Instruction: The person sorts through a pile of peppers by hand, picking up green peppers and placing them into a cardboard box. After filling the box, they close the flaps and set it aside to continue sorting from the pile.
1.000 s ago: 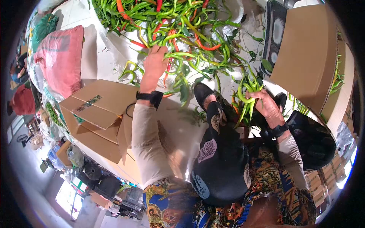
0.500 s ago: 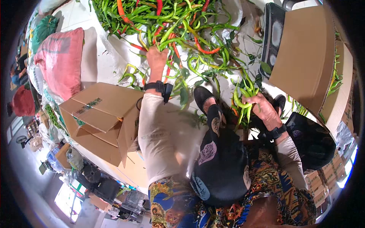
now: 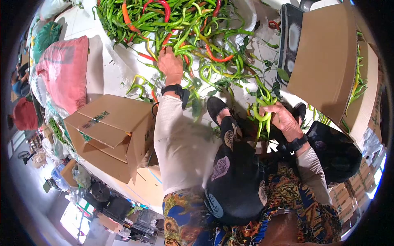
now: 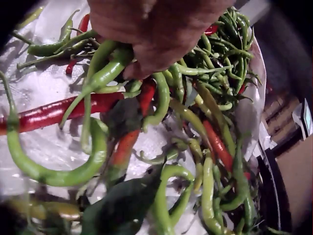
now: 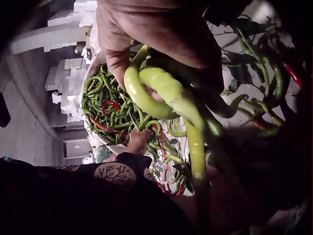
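In the head view my left hand [image 3: 170,65] is at the near edge of a heap of chili peppers [image 3: 180,24]. Its curled fingers pinch a green chili pepper [image 4: 110,73], with red and green ones lying close around. My right hand [image 3: 284,119], lower and to the right, grips a bunch of light green chili peppers [image 5: 164,88]. They curve out past the thumb and hang down, tips free. Part of the bunch is hidden by the palm. Loose peppers and leaves [image 3: 197,108] lie between the hands.
An open cardboard box [image 3: 111,131] stands at left, near a pink sack [image 3: 65,71]. At right, a cardboard flap [image 3: 324,61] rises from a box holding green peppers, beside a dark chair-like frame [image 3: 290,45]. A shoe [image 3: 216,108] is on the floor between the hands.
My left hand has drawn back from the heap, let go of the light green peppers beside it, and come back onto the heap's edge. The right hand keeps its bunch, nearly still.
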### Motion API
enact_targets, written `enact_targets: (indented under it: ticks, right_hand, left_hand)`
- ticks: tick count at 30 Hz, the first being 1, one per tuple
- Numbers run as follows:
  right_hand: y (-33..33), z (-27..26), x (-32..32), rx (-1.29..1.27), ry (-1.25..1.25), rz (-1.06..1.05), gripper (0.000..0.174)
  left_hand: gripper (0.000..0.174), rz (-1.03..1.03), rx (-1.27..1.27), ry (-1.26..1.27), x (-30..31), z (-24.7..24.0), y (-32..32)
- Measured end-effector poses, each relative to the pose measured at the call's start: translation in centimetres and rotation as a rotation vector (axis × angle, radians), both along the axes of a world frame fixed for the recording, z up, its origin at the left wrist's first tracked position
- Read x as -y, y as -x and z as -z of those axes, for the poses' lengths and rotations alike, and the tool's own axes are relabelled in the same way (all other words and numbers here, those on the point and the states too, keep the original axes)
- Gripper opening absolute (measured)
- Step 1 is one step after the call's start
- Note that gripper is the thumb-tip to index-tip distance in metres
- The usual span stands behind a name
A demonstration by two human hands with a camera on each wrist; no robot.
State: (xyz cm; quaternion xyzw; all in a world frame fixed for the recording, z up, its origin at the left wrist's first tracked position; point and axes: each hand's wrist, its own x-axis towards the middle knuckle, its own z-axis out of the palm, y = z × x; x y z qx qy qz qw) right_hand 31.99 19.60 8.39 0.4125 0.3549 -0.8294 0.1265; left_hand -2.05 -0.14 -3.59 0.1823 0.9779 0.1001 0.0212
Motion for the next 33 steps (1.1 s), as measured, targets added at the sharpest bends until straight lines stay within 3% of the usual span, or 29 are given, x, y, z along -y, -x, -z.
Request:
enact_targets:
  ticks: [2, 4, 5, 6, 8, 9, 10, 12, 16, 17, 20, 21, 22, 24, 26, 28, 29, 31, 33]
  right_hand:
    - [0.2, -0.5, -0.3, 0.019, 0.010, 0.082, 0.020]
    - [0.1, -0.3, -0.7, -0.014, 0.050, 0.092, 0.019]
    - [0.3, -0.2, -0.8, -0.053, 0.091, 0.091, 0.019]
    - [0.5, -0.5, -0.8, -0.057, 0.063, 0.082, 0.019]
    - [1.3, -1.7, -0.5, -0.019, 0.077, 0.107, 0.018]
    - [1.5, -2.1, -0.4, -0.028, 0.080, 0.107, 0.018]
    - [1.8, -2.4, -0.3, -0.048, 0.103, 0.104, 0.018]
    - [2.4, -3.1, -0.1, -0.082, 0.127, 0.098, 0.018]
    - [2.5, -4.4, -0.8, -0.090, 0.077, 0.142, 0.017]
    - [2.3, -4.5, -0.8, -0.094, 0.045, 0.123, 0.016]
    - [1.9, -5.2, -1.6, -0.134, 0.016, 0.153, 0.013]
    - [1.6, -5.8, -1.3, -0.140, 0.044, 0.167, 0.013]
    - [2.0, -7.1, -1.2, -0.101, 0.041, 0.184, 0.013]
    - [2.0, -8.5, -1.2, -0.182, 0.025, 0.149, 0.015]
    - [2.3, -10.2, -1.1, -0.297, 0.044, 0.109, 0.018]
    - [2.0, -10.1, -1.3, -0.372, -0.015, 0.066, 0.019]
    - [2.1, -12.0, -1.2, -0.389, -0.018, 0.080, 0.019]
    - [1.6, -16.3, -1.3, -0.197, -0.193, 0.058, 0.025]
    - [0.6, -16.3, -1.3, -0.271, -0.230, 0.090, 0.030]
  left_hand:
    - [0.034, -0.014, -0.041, -0.081, -0.4, -1.7, -0.3]
    - [0.028, -0.127, 0.156, -0.181, 0.5, -4.2, -0.4]
    - [0.026, -0.025, 0.134, -0.332, 1.6, -4.6, -0.3]
    - [0.026, -0.022, 0.126, -0.328, 2.4, -5.3, 0.0]
    - [0.029, -0.188, 0.621, -1.028, 3.3, -7.2, -0.2]
    - [0.028, -0.255, 0.811, -1.185, 3.9, -8.3, -0.6]
    - [0.028, -0.250, 0.799, -1.183, 4.3, -9.1, -0.8]
    - [0.030, -0.314, 1.088, -1.193, 4.8, -10.7, -1.3]
    - [0.032, -0.227, 1.149, -1.339, 3.8, -15.6, -2.4]
    - [0.031, -0.221, 1.128, -1.253, 3.8, -16.8, -2.8]
    - [0.033, -0.200, 1.136, -1.302, 2.8, -20.4, -4.3]
    - [0.036, -0.127, 0.969, -1.098, 3.0, -21.2, -4.7]
    - [0.036, -0.114, 0.966, -1.093, 2.6, -22.6, -5.2]
    - [0.037, 0.003, 1.091, -1.296, 0.7, -25.8, -5.8]
    - [0.036, 0.062, 1.093, -1.307, -0.4, -28.5, -6.4]
    - [0.035, 0.342, 0.800, -0.927, -0.3, -29.6, -6.0]
    - [0.035, 0.362, 0.791, -0.917, -1.1, -31.6, -6.7]
    - [0.034, 0.241, 1.148, -1.168, -2.9, -35.5, -8.5]
    - [0.038, 0.253, 1.131, -1.106, -3.8, -36.8, -9.3]
